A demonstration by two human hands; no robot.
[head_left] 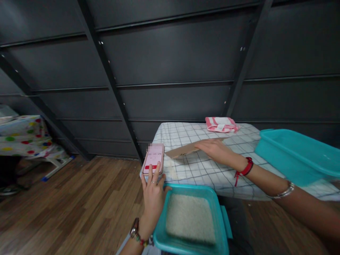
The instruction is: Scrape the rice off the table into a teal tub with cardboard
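My left hand (153, 196) has its fingers apart, with the fingertips over the lower part of a phone (153, 159) that shows a timer and a red button. The phone lies at the table's left corner. My right hand (212, 149) grips the upper edge of a flat piece of brown cardboard (183, 150), tilted over the checked cloth. A teal tub (212, 193) of white grains (190, 217), which look like rice, stands close in front of me, just right of my left wrist.
A folded pink and white striped towel (221, 124) lies at the table's back. A larger teal bin (281, 156) stands on the right side of the checked tablecloth (183, 131). At far left is another table with a dotted cloth (26, 136). Dark metal panels (170, 60) rise behind.
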